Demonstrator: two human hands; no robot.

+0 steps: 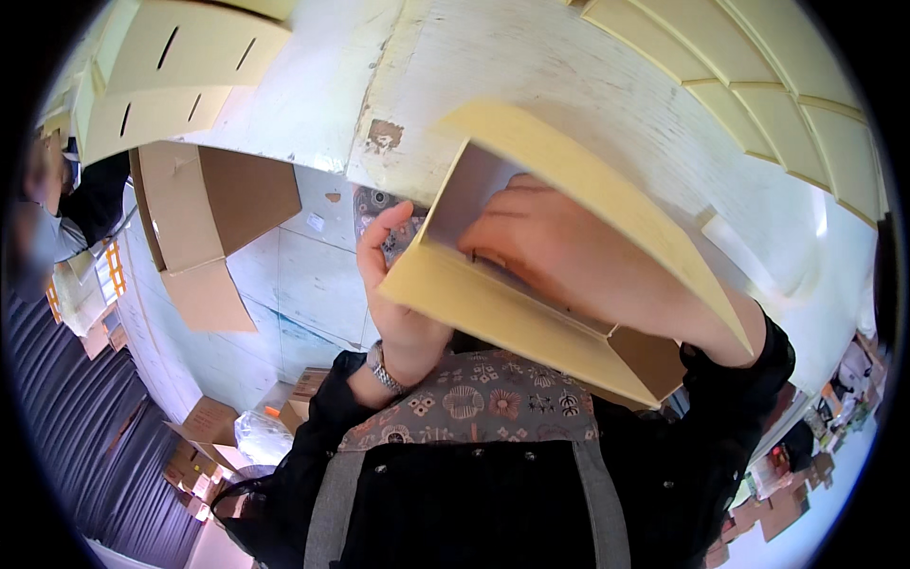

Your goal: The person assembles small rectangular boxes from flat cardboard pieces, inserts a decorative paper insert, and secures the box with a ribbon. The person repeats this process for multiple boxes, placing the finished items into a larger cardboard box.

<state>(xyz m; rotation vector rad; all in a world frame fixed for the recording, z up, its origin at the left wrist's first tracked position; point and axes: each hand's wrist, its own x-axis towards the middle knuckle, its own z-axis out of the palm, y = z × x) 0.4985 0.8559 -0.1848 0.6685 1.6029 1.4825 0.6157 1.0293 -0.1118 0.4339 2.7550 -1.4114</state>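
Note:
A pale yellow cardboard box [512, 318], open toward me, is tilted above the near edge of the white table. My left hand [408, 299], with a metal watch on its wrist, grips the box at its left end; one or two fingers show upright beside the wall, and the rest are behind it. Reaching inside is my right hand [531, 223], its fingers curled down near the inner wall. Whatever those fingers hold, if anything, is hidden. The box's upper panel [607, 190] arches over my right forearm.
Yellow boxes with dark slots [180, 47] stand at the far left of the worn white table [303, 104]. Several yellow trays or panels [749, 57] lie at the far right. An open brown carton [180, 209] sits below the table's left edge. Another person [57, 209] is at the left rim.

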